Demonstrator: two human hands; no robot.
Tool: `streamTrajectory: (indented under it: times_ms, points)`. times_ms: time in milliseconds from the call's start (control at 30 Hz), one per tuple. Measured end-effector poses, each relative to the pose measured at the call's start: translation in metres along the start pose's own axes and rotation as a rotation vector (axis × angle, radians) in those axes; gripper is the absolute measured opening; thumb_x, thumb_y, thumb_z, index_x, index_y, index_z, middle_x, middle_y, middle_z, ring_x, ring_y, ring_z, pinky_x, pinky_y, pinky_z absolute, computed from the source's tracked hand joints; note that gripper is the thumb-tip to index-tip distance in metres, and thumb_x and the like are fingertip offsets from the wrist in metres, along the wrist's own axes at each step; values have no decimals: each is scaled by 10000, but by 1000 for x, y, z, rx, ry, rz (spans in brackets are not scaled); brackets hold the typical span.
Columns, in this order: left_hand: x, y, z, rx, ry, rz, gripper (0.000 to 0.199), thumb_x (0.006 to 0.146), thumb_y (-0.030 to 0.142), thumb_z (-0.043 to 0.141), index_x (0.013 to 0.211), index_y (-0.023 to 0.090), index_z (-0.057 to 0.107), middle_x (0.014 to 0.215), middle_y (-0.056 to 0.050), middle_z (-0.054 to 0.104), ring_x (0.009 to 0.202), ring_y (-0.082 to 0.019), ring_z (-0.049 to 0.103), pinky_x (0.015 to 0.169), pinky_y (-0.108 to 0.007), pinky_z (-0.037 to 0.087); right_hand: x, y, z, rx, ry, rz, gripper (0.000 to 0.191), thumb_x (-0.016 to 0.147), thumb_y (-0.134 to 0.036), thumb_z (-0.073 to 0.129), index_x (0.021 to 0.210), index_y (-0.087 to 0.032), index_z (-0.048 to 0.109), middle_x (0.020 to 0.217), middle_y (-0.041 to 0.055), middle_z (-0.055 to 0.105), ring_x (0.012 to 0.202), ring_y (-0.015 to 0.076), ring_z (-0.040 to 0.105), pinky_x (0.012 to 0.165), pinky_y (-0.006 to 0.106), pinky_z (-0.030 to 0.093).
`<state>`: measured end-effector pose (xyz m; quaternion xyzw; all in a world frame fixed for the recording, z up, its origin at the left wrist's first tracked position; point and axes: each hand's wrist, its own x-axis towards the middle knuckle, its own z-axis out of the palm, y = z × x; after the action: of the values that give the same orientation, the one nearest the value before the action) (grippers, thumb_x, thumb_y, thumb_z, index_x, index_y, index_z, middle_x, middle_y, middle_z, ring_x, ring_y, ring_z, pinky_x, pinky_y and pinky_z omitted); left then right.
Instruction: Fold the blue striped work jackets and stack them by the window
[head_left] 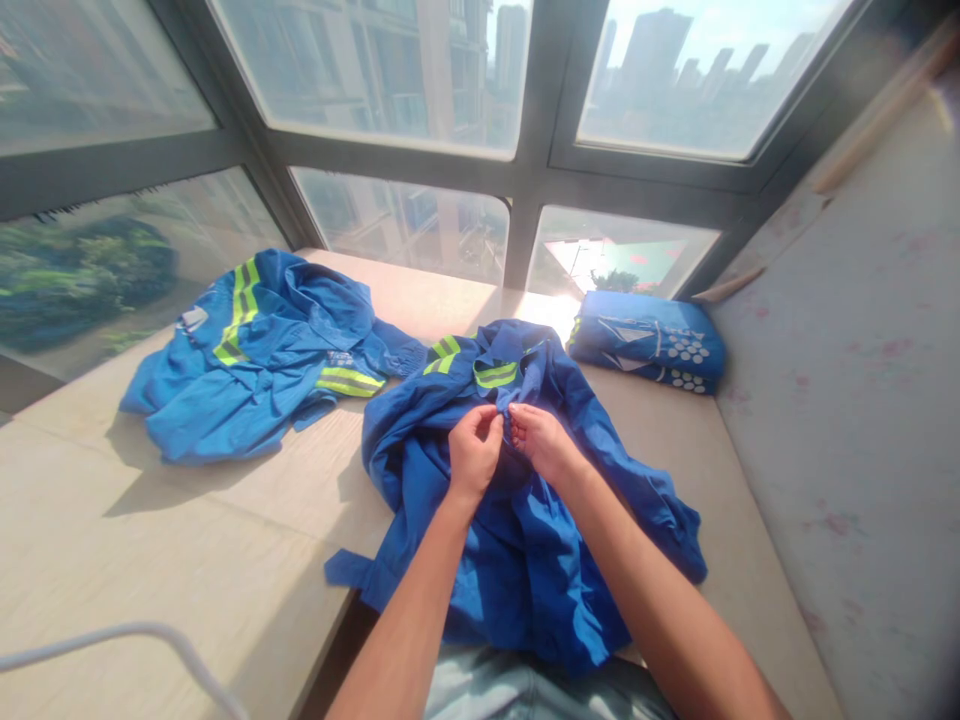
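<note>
Your left hand (474,455) and right hand (541,440) pinch the blue jacket (517,520); its overhanging hem (577,645), at six o'clock, could drag it towards you if either pinch slackens.

The left hand (472,458) pinches with its fingertips. Just beside it, the right hand (543,440) pinches too, lower fingers (519,436) curled.

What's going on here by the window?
A person's left hand and right hand pinch the front of a blue jacket near its collar. It lies spread out before them. To its left, a second jacket lies crumpled; to its right, a folded bundle sits by the wall.
</note>
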<state>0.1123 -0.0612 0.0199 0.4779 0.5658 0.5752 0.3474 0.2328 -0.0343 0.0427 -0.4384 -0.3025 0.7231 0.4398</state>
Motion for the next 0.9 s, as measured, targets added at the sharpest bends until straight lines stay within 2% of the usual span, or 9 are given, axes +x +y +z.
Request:
streamTrajectory:
  times_ms: [133, 233, 333, 433, 533, 700, 800, 900]
  points:
    - [1, 2, 0, 22, -24, -36, 183, 826, 341, 670, 910, 181, 702, 846, -52, 747, 772, -197, 705, 745, -296, 553, 0, 1, -1, -282, 69, -197, 432, 681, -600, 757, 796, -199, 643, 667, -38, 569, 630, 118, 516, 552, 225, 396]
    - [1, 3, -2, 87, -53, -38, 164, 834, 338, 668, 897, 188, 694, 826, -45, 740, 752, -193, 692, 727, -286, 530, 1, 2, -4, -461, 74, -305, 421, 733, -619, 685, 769, -206, 618, 632, -42, 546, 618, 133, 520, 552, 239, 408]
    - [-1, 5, -3, 261, -87, -3, 140, 877, 327, 636, 905, 208, 704, 820, -39, 741, 742, -190, 680, 727, -281, 495, 1, 1, -8, -602, 61, -382, 383, 826, -589, 590, 777, -211, 618, 647, -25, 577, 624, 150, 548, 580, 259, 442]
    - [-4, 9, -4, 527, -137, 70, 152, 921, 265, 572, 870, 220, 709, 849, -52, 737, 790, -201, 670, 729, -280, 460, -2, 3, -9, -788, 89, -498, 272, 861, -479, 563, 844, -221, 648, 775, 7, 676, 739, 180, 623, 703, 289, 488]
    - [-8, 11, -5, 693, -206, 120, 184, 940, 214, 526, 919, 220, 709, 919, -67, 731, 853, -210, 664, 744, -281, 452, -5, 9, -12, -833, 117, -508, 241, 853, -425, 545, 900, -220, 664, 853, 25, 720, 815, 199, 664, 769, 303, 500]
    - [-16, 10, -16, 766, -402, 175, 226, 935, 205, 542, 1106, 208, 690, 988, -64, 716, 898, -206, 658, 788, -286, 469, -16, 21, -23, -848, 190, -496, 285, 894, -435, 508, 908, -202, 671, 833, 45, 721, 770, 204, 659, 723, 301, 493]
    - [-21, 12, -25, 826, -424, 168, 242, 944, 204, 523, 1110, 213, 699, 1039, -66, 703, 943, -211, 663, 802, -289, 477, -26, 30, -30, -925, 206, -513, 250, 876, -411, 553, 915, -191, 664, 805, 49, 697, 720, 198, 641, 688, 296, 486]
    - [-28, 15, -31, 906, -465, 155, 258, 959, 215, 496, 1103, 241, 709, 1059, -63, 690, 943, -208, 669, 767, -279, 476, -37, 38, -37, -1098, 178, -560, 175, 850, -314, 587, 950, -192, 664, 816, 47, 672, 723, 190, 626, 705, 291, 483]
